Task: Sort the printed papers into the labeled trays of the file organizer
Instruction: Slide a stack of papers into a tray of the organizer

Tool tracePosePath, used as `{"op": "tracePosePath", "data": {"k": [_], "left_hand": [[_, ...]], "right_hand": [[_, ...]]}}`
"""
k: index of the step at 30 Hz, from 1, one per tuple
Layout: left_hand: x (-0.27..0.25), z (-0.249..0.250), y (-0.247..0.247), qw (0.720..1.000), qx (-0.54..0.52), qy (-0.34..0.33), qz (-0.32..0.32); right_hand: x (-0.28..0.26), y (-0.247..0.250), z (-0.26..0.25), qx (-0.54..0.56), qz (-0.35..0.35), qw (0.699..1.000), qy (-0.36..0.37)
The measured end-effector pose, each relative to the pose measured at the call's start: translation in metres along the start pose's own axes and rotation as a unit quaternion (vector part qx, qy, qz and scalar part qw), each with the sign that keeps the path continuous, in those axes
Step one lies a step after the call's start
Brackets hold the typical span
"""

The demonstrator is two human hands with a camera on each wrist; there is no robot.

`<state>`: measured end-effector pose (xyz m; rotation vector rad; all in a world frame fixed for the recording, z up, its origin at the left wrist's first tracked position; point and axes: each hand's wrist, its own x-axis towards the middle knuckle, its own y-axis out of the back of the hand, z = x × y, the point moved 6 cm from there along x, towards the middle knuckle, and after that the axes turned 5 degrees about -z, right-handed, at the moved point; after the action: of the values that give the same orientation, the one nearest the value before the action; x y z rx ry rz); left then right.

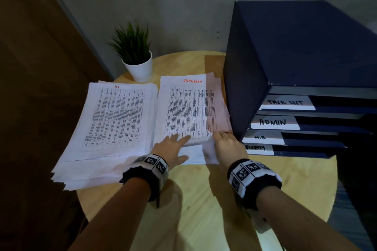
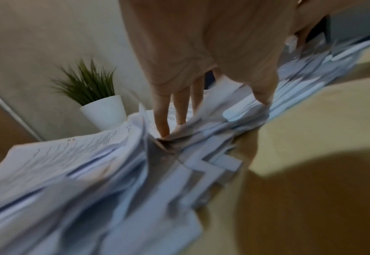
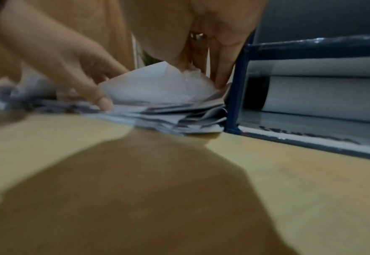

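Both hands work the near edge of the stack headed SECURITY (image 1: 189, 108), close by the file organizer (image 1: 285, 63).

Her left hand (image 1: 173, 149) lies flat with straight fingers pressing that stack's near edge, while the right hand (image 1: 226, 144) curls round the stack's corner at about 3 o'clock from the left, lifting sheets right beside the organizer's front post. A second stack headed H.R (image 1: 114, 120) lies at 9 o'clock from the first, touching it, on the round wooden table (image 1: 204, 199). A potted plant (image 1: 136, 57) stands at 12 o'clock behind the papers. Trays read TASK LIST (image 1: 285, 102), ADMIN (image 1: 272, 122), H.R (image 1: 260, 137) and a partly hidden label (image 1: 257, 147) lowest.
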<state>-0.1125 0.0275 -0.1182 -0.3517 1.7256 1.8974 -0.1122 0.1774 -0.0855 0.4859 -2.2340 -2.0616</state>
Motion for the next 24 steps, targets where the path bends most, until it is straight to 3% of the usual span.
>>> {"op": "tracePosePath", "data": {"k": [4,8,11,15,16,18,22,24], "left_hand": [[-0.005,-0.006,0.011,0.98,-0.156,0.025,0.125],[-0.015,-0.01,0.009,0.95,-0.243,0.064,0.186],[-0.026,-0.006,-0.003,0.942,-0.265,0.064,0.197],[-0.038,0.009,-0.027,0.971,-0.193,0.01,0.139],[-0.041,0.011,-0.034,0.981,-0.161,0.011,0.112],[-0.049,0.015,-0.043,0.992,-0.101,0.01,0.07],[-0.065,0.014,-0.058,0.995,-0.095,0.011,0.013],[-0.071,0.007,-0.062,0.983,-0.18,0.033,0.021]], "right_hand": [[-0.003,0.015,0.0,0.163,0.096,0.982,-0.024],[-0.021,0.025,0.004,0.362,0.193,0.909,-0.076],[-0.038,0.019,0.003,0.513,0.203,0.818,-0.161],[-0.051,-0.008,0.001,0.727,0.074,0.624,-0.278],[-0.053,-0.008,-0.002,0.744,0.033,0.607,-0.278],[-0.053,-0.012,-0.002,0.727,-0.024,0.633,-0.265],[-0.062,-0.015,0.009,0.548,-0.031,0.788,-0.281],[-0.078,-0.018,0.011,0.513,-0.038,0.808,-0.287]]}}
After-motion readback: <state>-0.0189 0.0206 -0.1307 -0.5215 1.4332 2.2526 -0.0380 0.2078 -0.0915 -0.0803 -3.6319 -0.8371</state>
